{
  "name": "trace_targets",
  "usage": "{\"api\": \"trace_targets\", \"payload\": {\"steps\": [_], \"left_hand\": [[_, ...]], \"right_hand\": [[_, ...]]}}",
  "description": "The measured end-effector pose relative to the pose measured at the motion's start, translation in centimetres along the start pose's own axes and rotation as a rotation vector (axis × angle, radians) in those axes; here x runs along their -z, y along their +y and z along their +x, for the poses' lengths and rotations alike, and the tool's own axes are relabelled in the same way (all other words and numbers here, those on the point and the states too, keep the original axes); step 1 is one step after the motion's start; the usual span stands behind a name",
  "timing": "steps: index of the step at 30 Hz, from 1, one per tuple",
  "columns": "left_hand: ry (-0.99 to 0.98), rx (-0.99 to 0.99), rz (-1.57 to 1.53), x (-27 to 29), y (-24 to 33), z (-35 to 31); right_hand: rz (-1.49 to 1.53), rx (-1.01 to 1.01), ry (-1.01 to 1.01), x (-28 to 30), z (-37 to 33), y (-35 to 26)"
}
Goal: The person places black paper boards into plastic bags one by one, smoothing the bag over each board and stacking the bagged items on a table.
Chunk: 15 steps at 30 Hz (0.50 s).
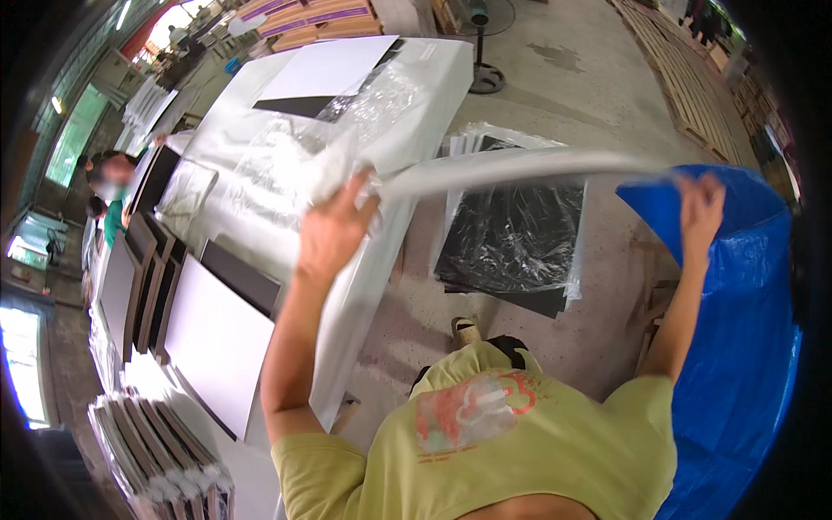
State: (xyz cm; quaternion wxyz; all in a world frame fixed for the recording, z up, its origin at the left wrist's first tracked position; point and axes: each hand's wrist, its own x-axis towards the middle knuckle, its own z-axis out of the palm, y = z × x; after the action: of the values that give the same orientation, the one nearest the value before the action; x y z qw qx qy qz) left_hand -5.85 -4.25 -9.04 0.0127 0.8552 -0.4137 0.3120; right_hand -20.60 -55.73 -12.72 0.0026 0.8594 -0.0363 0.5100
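Observation:
A long pale sheet (529,167), smeared by motion and seen nearly edge-on, stretches between my two hands. My left hand (336,227) is above the covered table, its fingers curled at the sheet's left end, beside crumpled clear plastic film (290,160). At the other end, my right hand (700,211) grips the sheet over a blue tarpaulin (737,286). Whether the sheet is stiff board or film, I cannot tell. Below it on the floor lies a stack of black panels (511,234) in clear plastic.
A white-covered table (381,260) bears a white panel (325,69), dark-edged boards (217,334) and wrapped bundles (160,451). Past its left side is another person (114,195). A pedestal fan (485,78) stands beyond, with slatted wood (672,87) at far right.

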Motion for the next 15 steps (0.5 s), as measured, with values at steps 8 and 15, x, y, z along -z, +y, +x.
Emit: {"api": "trace_targets", "payload": {"steps": [8, 15], "left_hand": [[-0.453, 0.051, -0.188, -21.3, 7.2, -9.9], [-0.653, 0.273, -0.316, -23.1, 8.3, -12.6]], "right_hand": [[0.036, -0.424, -0.709, -2.4, -25.7, -5.1], [0.128, -0.666, -1.031, -8.6, -32.2, -8.3]]}}
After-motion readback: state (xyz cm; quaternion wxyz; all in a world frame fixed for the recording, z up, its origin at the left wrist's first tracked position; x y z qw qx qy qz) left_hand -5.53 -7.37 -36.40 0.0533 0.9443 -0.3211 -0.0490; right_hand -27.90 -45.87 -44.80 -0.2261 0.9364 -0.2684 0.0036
